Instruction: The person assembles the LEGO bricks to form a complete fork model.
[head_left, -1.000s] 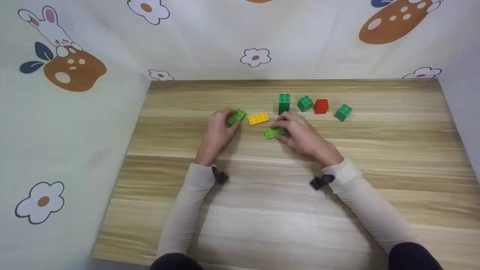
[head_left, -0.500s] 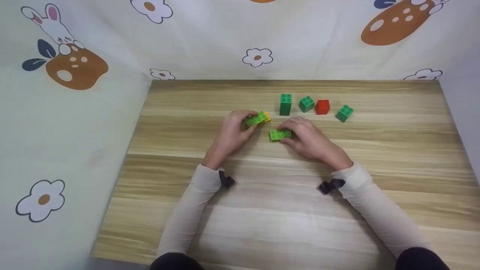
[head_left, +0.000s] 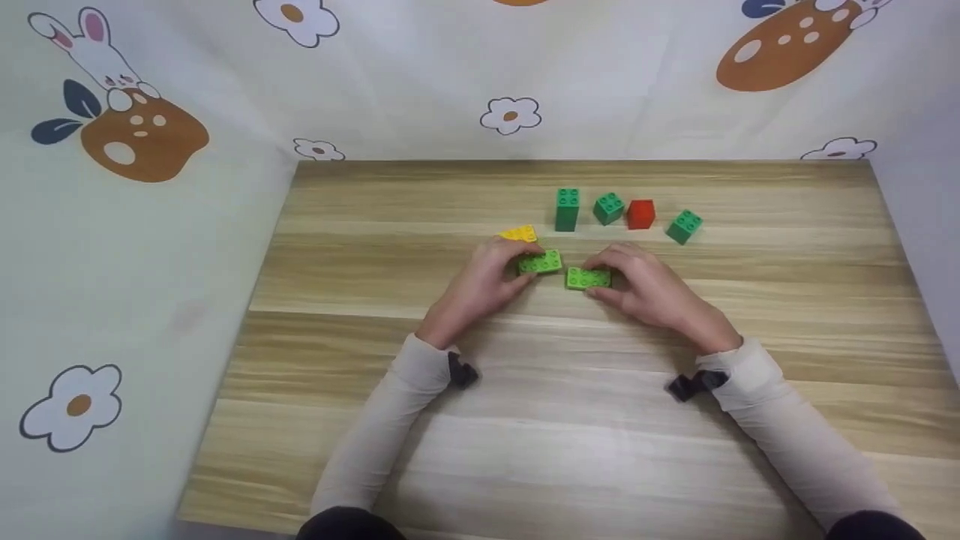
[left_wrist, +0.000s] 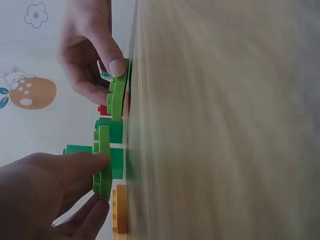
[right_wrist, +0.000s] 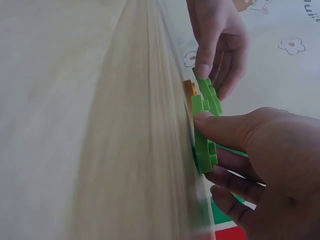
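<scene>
My left hand (head_left: 491, 277) pinches a flat light green toy brick (head_left: 540, 262) between thumb and fingers. In the left wrist view that brick (left_wrist: 104, 172) is raised a little off the table, studs facing up. My right hand (head_left: 645, 289) grips a second flat light green brick (head_left: 588, 278) by its long sides, low over the wood. The two bricks sit nearly end to end with a small gap between them. Behind the left hand lies a yellow brick (head_left: 523, 233), partly covered by the fingers.
Along the back of the wooden table (head_left: 525, 420) stand a tall dark green brick stack (head_left: 567, 211), a green brick (head_left: 608, 208), a red brick (head_left: 641, 214) and another green brick (head_left: 684, 226). A patterned cloth wall (head_left: 405, 90) rises behind them.
The left hand has carried its light green brick right, over the yellow brick and down in front of it. The right hand has shifted its brick right and slightly nearer the person.
</scene>
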